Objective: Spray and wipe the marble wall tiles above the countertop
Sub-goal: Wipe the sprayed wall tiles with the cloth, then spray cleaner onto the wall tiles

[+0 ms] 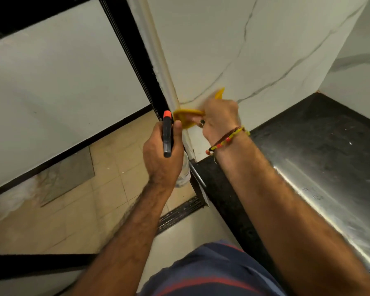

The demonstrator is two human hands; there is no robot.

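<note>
The white marble wall tile (254, 50) with grey veins rises above the dark countertop (320, 133). My right hand (220, 116) presses a yellow cloth (183, 116) against the tile's lower left corner, near the pale edge trim (158, 54). Part of the cloth sticks out above my knuckles. My left hand (161, 154) grips a spray bottle (167, 133) with a black head and orange nozzle, held just left of the cloth. The bottle's clear body shows below my palm.
A black door frame (135, 50) stands left of the wall edge. Below it lie beige floor tiles (115, 178) and a dark floor grate (179, 212). A steel surface (320, 189) runs along the countertop at the right. A second marble wall (359, 67) closes the far corner.
</note>
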